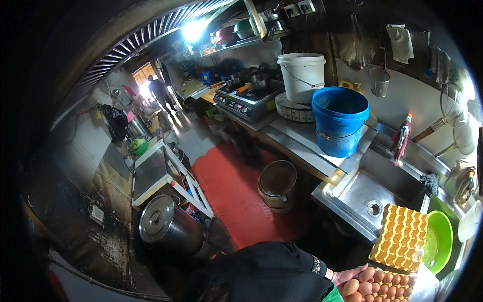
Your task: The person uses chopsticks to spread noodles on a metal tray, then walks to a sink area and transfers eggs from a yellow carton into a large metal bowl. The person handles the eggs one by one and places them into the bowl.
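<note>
My left hand (348,275), in a black sleeve with an embroidered cuff, is at the bottom right. It cradles several brown eggs (351,287), which look larger and nearer than those in the tray; its thumb lies along one egg, and the other fingers are mostly hidden. Rows of brown eggs (392,291) sit in a tray beside it, cut off by the picture's lower edge. An orange-yellow egg tray (400,238) with bare cups lies just beyond, by the sink's corner. My right hand is out of view.
The steel sink (362,188) has a lime-green basin (437,241) near it. A blue bucket (339,120) and a white bucket (302,75) stand by the induction cooker (245,102). A lidded steel pot (169,226) is at left, a pan-topped bucket (277,188) on red matting. A person (160,92) is far off.
</note>
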Motion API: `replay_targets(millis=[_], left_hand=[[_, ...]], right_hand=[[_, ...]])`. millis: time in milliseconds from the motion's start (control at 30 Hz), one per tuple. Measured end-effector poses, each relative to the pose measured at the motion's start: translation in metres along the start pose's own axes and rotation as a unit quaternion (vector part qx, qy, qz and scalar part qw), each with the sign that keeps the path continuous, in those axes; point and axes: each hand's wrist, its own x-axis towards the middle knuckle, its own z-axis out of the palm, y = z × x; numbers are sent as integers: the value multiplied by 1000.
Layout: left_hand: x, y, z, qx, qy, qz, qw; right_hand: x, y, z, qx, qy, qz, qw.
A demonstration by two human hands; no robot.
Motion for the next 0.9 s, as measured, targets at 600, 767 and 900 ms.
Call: replay_targets(millis=[600,767,900], left_hand=[[-3,-4,39,116,282,-67,950],[-5,0,39,140,318,-91,933],[-5,0,37,153,305,-99,935]], right_hand=[[-108,83,35,20,307,179,935],[-116,70,23,566,306,212,735],[-125,63,13,684,291,189,641]])
